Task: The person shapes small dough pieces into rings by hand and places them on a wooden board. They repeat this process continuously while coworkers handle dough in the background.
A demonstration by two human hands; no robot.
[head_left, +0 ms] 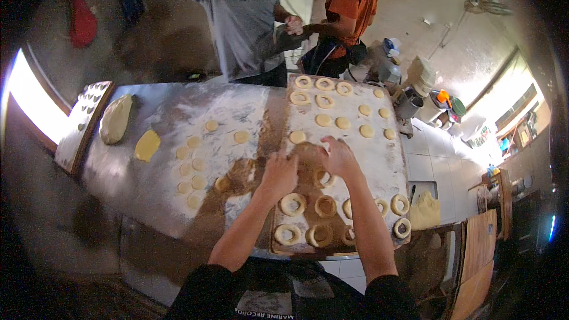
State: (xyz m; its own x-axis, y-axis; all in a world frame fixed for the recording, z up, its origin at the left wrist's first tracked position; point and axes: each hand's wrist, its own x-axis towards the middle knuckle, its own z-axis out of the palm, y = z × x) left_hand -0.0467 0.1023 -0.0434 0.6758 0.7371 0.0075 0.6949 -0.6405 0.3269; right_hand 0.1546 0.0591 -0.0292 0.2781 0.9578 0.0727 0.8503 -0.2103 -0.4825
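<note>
My left hand hovers at the left edge of a floured board, fingertips pointing forward and slightly apart, with no held thing visible. To its right, my right hand is over the board, thumb and index finger spread apart and nothing seen between them. Just ahead of them lies a flat dough disc. A dough ring sits below my right hand, partly in shadow. More dough rings fill the board's near rows, some hidden by my right forearm. Beyond are dough discs and far rings.
Several small dough discs lie on the floured metal table at left. Behind them are a large dough piece and a yellow slab. Two people stand across the table, in a grey shirt and an orange shirt. Buckets stand right.
</note>
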